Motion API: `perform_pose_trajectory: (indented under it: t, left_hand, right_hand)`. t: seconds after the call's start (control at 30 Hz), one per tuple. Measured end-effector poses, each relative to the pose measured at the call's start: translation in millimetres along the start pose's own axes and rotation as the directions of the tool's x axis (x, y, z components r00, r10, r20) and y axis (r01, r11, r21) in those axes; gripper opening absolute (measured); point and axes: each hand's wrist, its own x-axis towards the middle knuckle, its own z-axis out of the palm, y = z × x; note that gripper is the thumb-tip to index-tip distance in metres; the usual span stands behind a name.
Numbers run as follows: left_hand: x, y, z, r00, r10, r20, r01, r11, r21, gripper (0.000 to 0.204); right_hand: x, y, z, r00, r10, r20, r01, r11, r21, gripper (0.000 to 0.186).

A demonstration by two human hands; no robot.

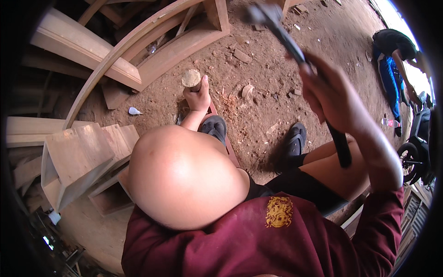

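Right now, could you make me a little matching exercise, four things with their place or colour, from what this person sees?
Things:
1. Hammer
2. Round-topped wooden handle
3. Motorcycle
4. Shirt

Places and colours:
A. At the far right of the view
B. Maroon
C. In the right grip
D. In the left grip

Pairs: 1-C, 2-D, 3-A, 4-B

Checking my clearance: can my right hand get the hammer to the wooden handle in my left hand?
Probably yes: your right hand holds the hammer raised, nothing visible stands between them and the wooden handle, and its round top sticks out uncovered above your left hand.
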Motion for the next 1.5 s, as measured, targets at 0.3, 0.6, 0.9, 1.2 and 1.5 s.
perform_pose_trajectory:
  t: [0.3, 0.6, 0.9, 1.2, 1.5]
  left_hand:
    - [-3.1, 13.2, 16.6, 1.0, -0.015, -0.012, 0.016, 0.993, 0.12, 0.02]
    - [2.9, 0.0, -13.7, 0.995, 0.005, 0.1, -0.016, 0.994, 0.112, 0.029]
    - [-6.2, 2.7, 16.7, 0.989, 0.09, 0.114, -0.108, 0.981, 0.161, 0.025]
    - [61.0, 4.2, 10.9, 0.921, -0.386, 0.049, 0.386, 0.891, -0.239, 0.028]
    - [14.8, -9.3, -6.9, 0.989, -0.122, -0.082, 0.125, 0.992, 0.031, 0.029]
  right_hand:
    - [81.4, 32.1, 104.1, 0.957, -0.275, 0.093, 0.291, 0.896, -0.337, 0.033]
    - [73.5, -46.6, 69.0, 0.874, -0.477, -0.096, 0.458, 0.873, -0.168, 0.035]
    - [84.0, 78.9, 92.1, 0.965, -0.019, 0.26, 0.095, 0.955, -0.281, 0.033]
    - [51.7, 65.5, 21.8, 0.875, 0.407, 0.263, -0.399, 0.913, -0.085, 0.039]
    - [42.1, -40.5, 3.7, 0.929, -0.357, -0.101, 0.37, 0.91, 0.186, 0.035]
